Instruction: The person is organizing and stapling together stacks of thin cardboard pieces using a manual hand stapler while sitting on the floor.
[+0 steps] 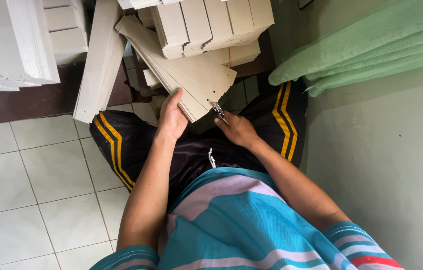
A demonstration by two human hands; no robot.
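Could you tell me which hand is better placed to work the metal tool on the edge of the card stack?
The right hand: it holds the metal tool at the edge of the card stack, which the left hand grips.

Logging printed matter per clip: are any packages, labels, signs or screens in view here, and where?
None in view: no package, label, sign or screen.
Plain grey card sheets: fanned stack at centre, unprinted, held by the left hand.
Bundled card stacks: top centre, blocky, grey, unmarked.
White sheet stacks: top left, unmarked.
Small metal tool: at the sheets' corner, by the right hand.
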